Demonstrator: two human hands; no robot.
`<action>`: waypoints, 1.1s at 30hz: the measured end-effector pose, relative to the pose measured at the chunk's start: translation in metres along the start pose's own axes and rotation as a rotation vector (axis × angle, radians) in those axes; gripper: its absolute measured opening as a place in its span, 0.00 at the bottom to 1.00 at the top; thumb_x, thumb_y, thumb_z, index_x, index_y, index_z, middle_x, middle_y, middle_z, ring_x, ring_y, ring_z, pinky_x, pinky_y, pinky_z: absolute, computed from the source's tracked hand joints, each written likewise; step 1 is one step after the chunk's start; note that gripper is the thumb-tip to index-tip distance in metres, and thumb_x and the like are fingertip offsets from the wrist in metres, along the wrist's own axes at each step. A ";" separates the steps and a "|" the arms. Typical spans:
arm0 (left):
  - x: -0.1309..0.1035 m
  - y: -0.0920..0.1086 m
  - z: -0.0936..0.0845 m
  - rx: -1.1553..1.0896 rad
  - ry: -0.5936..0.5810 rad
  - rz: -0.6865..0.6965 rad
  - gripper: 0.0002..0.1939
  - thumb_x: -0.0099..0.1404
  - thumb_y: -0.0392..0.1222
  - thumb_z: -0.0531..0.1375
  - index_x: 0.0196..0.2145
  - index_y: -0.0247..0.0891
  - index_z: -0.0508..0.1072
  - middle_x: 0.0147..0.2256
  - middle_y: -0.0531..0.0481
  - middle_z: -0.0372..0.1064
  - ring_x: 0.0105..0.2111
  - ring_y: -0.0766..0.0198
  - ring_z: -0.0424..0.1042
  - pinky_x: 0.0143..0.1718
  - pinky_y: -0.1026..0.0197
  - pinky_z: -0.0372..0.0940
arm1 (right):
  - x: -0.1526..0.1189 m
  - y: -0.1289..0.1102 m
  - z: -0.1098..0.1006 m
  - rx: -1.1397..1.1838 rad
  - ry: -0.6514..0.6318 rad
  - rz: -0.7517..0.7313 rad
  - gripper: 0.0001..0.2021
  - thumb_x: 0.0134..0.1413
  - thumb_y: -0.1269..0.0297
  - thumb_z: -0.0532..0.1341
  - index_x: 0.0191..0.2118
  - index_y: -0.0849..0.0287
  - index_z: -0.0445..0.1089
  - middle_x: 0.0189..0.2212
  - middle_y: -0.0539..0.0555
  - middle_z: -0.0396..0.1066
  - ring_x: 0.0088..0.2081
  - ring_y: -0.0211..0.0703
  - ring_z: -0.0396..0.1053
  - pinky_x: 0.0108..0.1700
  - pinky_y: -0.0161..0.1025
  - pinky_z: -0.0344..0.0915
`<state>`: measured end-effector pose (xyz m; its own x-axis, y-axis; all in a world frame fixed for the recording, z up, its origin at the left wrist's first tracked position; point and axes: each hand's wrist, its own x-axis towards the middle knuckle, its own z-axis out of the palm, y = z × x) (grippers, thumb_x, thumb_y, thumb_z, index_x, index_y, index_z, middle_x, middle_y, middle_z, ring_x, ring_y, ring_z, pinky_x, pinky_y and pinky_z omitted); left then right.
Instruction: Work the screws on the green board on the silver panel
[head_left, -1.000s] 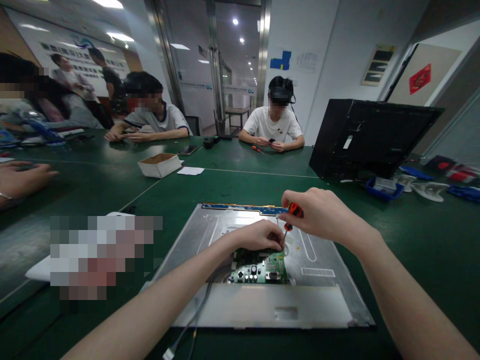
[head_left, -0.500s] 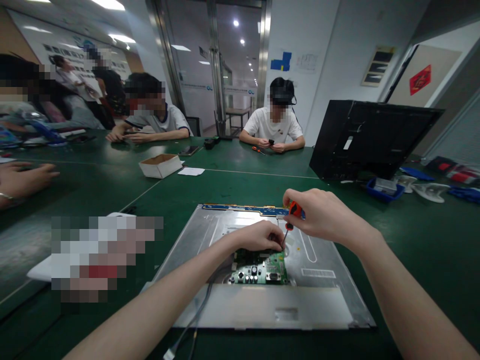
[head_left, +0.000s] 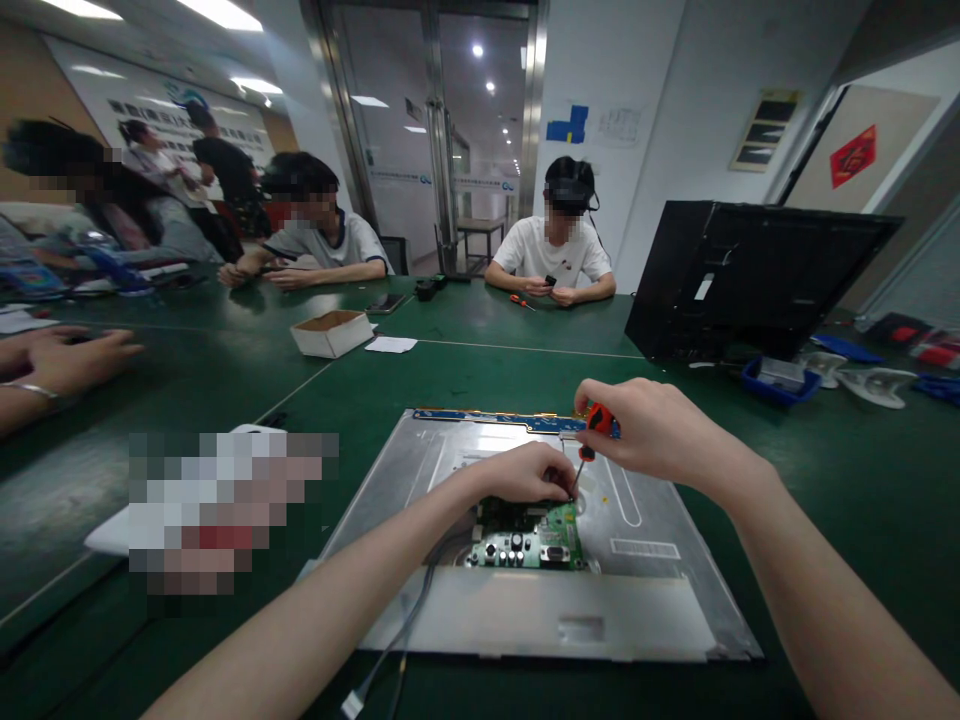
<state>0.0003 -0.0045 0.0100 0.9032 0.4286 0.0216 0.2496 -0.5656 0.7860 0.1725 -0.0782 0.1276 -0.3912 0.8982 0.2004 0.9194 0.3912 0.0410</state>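
Note:
A silver metal display panel (head_left: 645,610) lies flat on the green table, with a green circuit board (head_left: 562,524) at its middle and a blue strip board (head_left: 487,420) along its far edge. My right hand (head_left: 649,425) is closed round the red and black handle of a screwdriver (head_left: 598,420), whose shaft slants down to the board's upper right corner. Beside the tip, my left hand (head_left: 532,472) rests over the board's far edge with fingers curled together; what they pinch, if anything, is hidden. Grey cables (head_left: 409,630) run from under my left forearm toward the near edge.
A black monitor (head_left: 757,275) and a blue tray (head_left: 780,380) stand at the back right. An open white box (head_left: 330,335) and a paper (head_left: 391,344) lie at the back left. Several people sit around the table; another person's hands (head_left: 75,360) show at far left.
The whole view has shifted slightly, so things appear a little farther right. Both hands keep nearly the same pose at the board, the screwdriver still in my right hand.

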 end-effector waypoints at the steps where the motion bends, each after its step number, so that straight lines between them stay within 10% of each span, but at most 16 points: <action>1: 0.000 0.000 0.000 0.004 0.002 -0.001 0.07 0.57 0.28 0.60 0.33 0.34 0.77 0.27 0.53 0.71 0.29 0.65 0.68 0.31 0.66 0.60 | 0.000 0.000 0.000 -0.001 -0.003 0.003 0.08 0.54 0.60 0.61 0.40 0.53 0.67 0.28 0.51 0.73 0.29 0.43 0.68 0.25 0.34 0.46; 33: -0.001 -0.002 0.001 -0.017 0.029 -0.003 0.05 0.59 0.32 0.63 0.33 0.34 0.80 0.27 0.52 0.74 0.27 0.66 0.68 0.30 0.67 0.59 | 0.001 0.002 0.002 -0.028 0.023 0.015 0.07 0.54 0.58 0.62 0.38 0.53 0.68 0.25 0.50 0.71 0.25 0.41 0.65 0.24 0.34 0.44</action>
<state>-0.0006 -0.0043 0.0079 0.8919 0.4507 0.0366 0.2462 -0.5519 0.7968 0.1739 -0.0761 0.1262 -0.3769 0.8988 0.2236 0.9259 0.3721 0.0652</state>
